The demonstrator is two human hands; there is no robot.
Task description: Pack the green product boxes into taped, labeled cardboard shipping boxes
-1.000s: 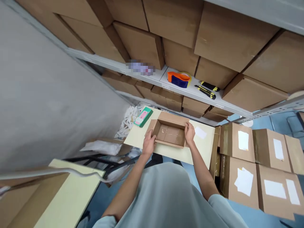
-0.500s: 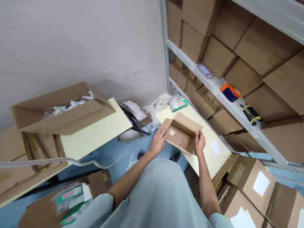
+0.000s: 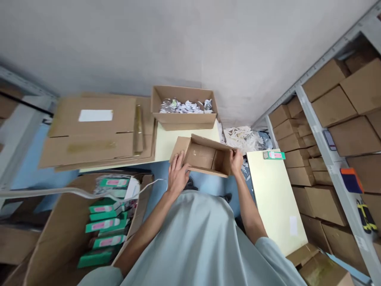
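Observation:
An open cardboard box (image 3: 205, 171) is held in front of me, over the gap between two cream tabletops, its inside facing up. My left hand (image 3: 177, 174) grips its left end, fingers lying over a raised flap. At the right end, my right hand (image 3: 236, 161) pinches the box wall between thumb and fingers. The inside of the box looks bare. Just beyond it, a larger open carton (image 3: 184, 121) with crumpled white paper stands on the left tabletop (image 3: 169, 141).
Flattened cardboard (image 3: 89, 139) is stacked at left. Below it, a big carton (image 3: 59, 222) holds several green-and-pink packets (image 3: 105, 224). The right tabletop (image 3: 272, 190) carries one green packet (image 3: 274, 155). Shelves of boxes (image 3: 323, 202) line the right side, with a utility knife (image 3: 366, 216). A white cable (image 3: 68, 192) crosses at left.
My view has turned left. The box has moved from over the right tabletop to the gap by the left one, still in both hands.

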